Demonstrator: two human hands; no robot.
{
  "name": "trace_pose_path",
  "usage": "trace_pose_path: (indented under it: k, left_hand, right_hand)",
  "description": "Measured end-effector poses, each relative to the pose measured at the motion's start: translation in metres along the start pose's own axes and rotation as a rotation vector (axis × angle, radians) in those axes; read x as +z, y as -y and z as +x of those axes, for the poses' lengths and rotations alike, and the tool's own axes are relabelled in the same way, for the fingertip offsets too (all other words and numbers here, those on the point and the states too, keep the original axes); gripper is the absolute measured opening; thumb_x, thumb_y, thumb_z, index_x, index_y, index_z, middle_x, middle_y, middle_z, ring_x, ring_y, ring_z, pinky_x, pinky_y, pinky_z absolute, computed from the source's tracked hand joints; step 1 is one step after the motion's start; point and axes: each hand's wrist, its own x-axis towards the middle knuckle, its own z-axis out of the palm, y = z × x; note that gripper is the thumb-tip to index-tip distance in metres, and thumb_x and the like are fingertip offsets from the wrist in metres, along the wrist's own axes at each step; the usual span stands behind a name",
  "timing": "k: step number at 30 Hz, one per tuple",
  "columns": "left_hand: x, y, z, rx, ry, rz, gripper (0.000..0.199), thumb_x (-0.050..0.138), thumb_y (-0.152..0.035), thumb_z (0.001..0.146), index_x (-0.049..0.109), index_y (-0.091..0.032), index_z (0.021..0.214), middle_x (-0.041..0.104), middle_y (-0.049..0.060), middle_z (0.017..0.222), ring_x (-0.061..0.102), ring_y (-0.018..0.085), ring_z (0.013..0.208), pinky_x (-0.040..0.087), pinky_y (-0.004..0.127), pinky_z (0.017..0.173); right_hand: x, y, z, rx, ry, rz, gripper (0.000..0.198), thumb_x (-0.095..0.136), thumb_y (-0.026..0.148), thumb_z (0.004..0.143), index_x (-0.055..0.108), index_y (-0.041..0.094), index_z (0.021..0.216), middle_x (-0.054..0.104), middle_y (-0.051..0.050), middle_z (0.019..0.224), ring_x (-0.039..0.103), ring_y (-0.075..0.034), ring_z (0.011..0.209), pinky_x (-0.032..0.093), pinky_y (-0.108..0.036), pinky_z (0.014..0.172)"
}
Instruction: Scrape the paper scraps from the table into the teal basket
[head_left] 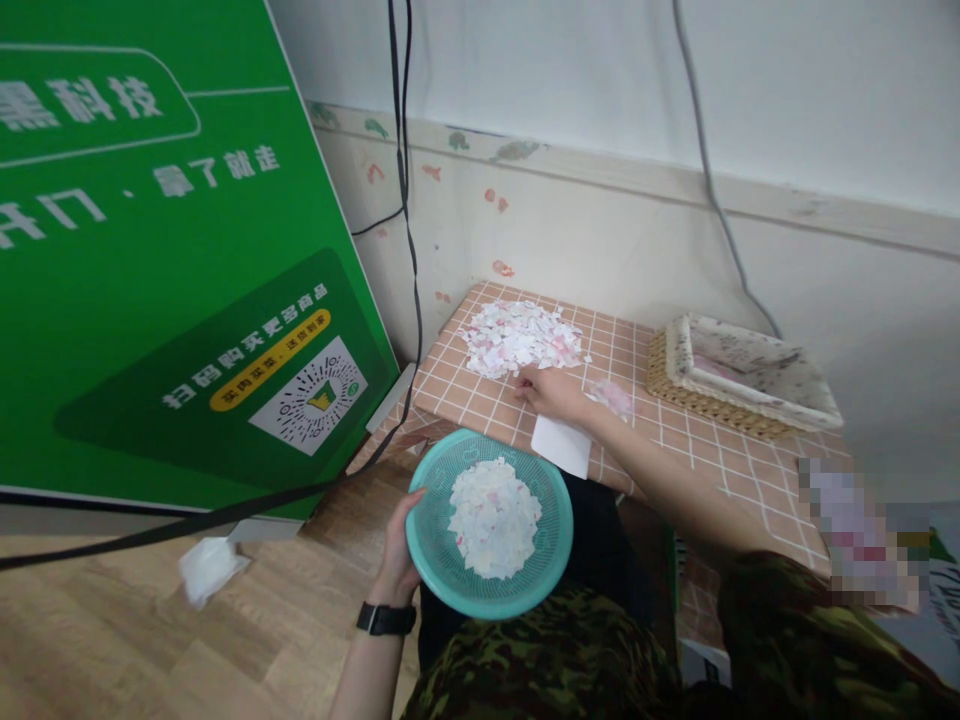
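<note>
Your largest piece is the table [622, 350] in its checked brown cover, with the lined wicker basket [679, 390] standing toward its right end, well apart from your work. Next comes the turquoise basin [555, 530], off the table in front of your body; your left hand [400, 545] grips its left side, thumb over the rim, the other fingers mostly hidden. A broad heap of paper scraps [517, 335] lies loose on the tabletop, and a smaller mound of scraps [495, 520] sits inside the basin, leaving bare mesh around it. So, as it looks, a fair share is in the basin and more lies outside it; whether one feeds the other, you cannot tell from this view. A white sheet [566, 447] lies below your right forearm at the table's edge, with pinkish scraps [613, 397] just beyond. Your right hand [551, 390] is at the heap's near edge, fingers curled inward, tips close beside the nearest scraps; whether they pinch one, you cannot tell.
</note>
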Motion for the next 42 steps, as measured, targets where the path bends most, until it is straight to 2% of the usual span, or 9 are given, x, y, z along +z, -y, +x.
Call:
trace_pose_path:
  k: [7,14,18,23,26,30,34,37,42]
  left_hand:
    - [0.004,-0.002,-0.001,-0.011,0.008,0.000,0.019,0.062,-0.024,0.072,0.070,-0.010,0.081,0.073,0.010,0.074,0.067,0.023,0.066,0.051,0.036,0.070]
    - [0.003,-0.001,0.000,-0.022,0.029,-0.001,0.020,0.061,-0.025,0.073,0.070,-0.011,0.084,0.074,0.009,0.077,0.067,0.024,0.069,0.052,0.038,0.072]
    - [0.002,-0.001,0.001,-0.033,0.048,0.006,0.023,0.061,-0.027,0.074,0.070,-0.010,0.087,0.074,0.010,0.079,0.067,0.026,0.073,0.051,0.039,0.076]
    - [0.002,-0.001,0.001,-0.025,0.043,-0.006,0.022,0.061,-0.026,0.074,0.070,-0.010,0.086,0.074,0.010,0.077,0.067,0.024,0.070,0.051,0.038,0.075]
    - [0.002,-0.001,0.001,-0.021,0.024,0.002,0.021,0.062,-0.025,0.073,0.070,-0.010,0.084,0.073,0.010,0.076,0.067,0.024,0.068,0.052,0.038,0.074]
    - [0.002,-0.001,0.001,-0.019,0.027,0.002,0.021,0.062,-0.025,0.074,0.070,-0.010,0.085,0.074,0.009,0.077,0.067,0.023,0.068,0.052,0.037,0.071]
    - [0.001,-0.001,0.002,-0.012,0.025,0.001,0.021,0.061,-0.025,0.074,0.070,-0.010,0.086,0.074,0.009,0.077,0.066,0.023,0.068,0.051,0.037,0.072]
    - [0.000,0.000,0.003,-0.017,0.024,0.011,0.023,0.061,-0.026,0.074,0.069,-0.009,0.087,0.074,0.010,0.079,0.067,0.024,0.070,0.051,0.039,0.074]
    - [-0.002,0.001,0.004,-0.027,0.044,0.008,0.024,0.061,-0.027,0.074,0.070,-0.009,0.086,0.074,0.011,0.079,0.067,0.026,0.072,0.051,0.040,0.076]
  right_hand:
    - [0.002,0.001,-0.004,0.032,-0.032,-0.042,0.011,0.050,0.019,0.079,0.059,0.017,0.084,0.066,-0.006,0.077,0.056,-0.015,0.066,0.034,-0.024,0.057]
    - [-0.001,-0.007,-0.007,-0.039,-0.043,0.023,0.014,0.049,0.017,0.080,0.063,0.018,0.080,0.067,-0.003,0.076,0.057,-0.014,0.068,0.036,-0.023,0.061]
    - [-0.003,-0.005,-0.007,-0.048,-0.033,-0.001,0.017,0.045,0.014,0.082,0.062,0.016,0.080,0.067,-0.005,0.078,0.057,-0.014,0.069,0.035,-0.023,0.062]
    - [-0.001,-0.002,-0.008,0.002,0.007,-0.110,0.028,0.041,0.031,0.089,0.061,0.016,0.077,0.065,-0.008,0.072,0.055,-0.015,0.065,0.033,-0.025,0.059]
    - [0.000,-0.004,-0.009,0.010,0.018,-0.093,0.035,0.038,0.036,0.091,0.062,0.016,0.075,0.064,-0.007,0.069,0.053,-0.013,0.060,0.031,-0.024,0.056]
    - [0.000,-0.007,-0.009,0.049,0.072,-0.098,0.042,0.044,0.046,0.088,0.062,0.015,0.065,0.062,-0.006,0.062,0.049,-0.012,0.054,0.027,-0.025,0.051]
    - [-0.002,-0.007,-0.012,0.101,0.076,-0.155,0.042,0.051,0.053,0.081,0.065,0.016,0.066,0.063,-0.006,0.061,0.051,-0.013,0.056,0.025,-0.025,0.050]
    - [-0.005,-0.009,-0.016,0.095,0.061,-0.145,0.034,0.057,0.050,0.079,0.066,0.018,0.073,0.064,-0.005,0.066,0.053,-0.014,0.060,0.026,-0.024,0.051]
    - [-0.007,-0.013,-0.023,0.098,0.027,-0.026,0.014,0.059,0.027,0.078,0.067,0.020,0.087,0.068,-0.004,0.077,0.058,-0.014,0.069,0.034,-0.022,0.057]
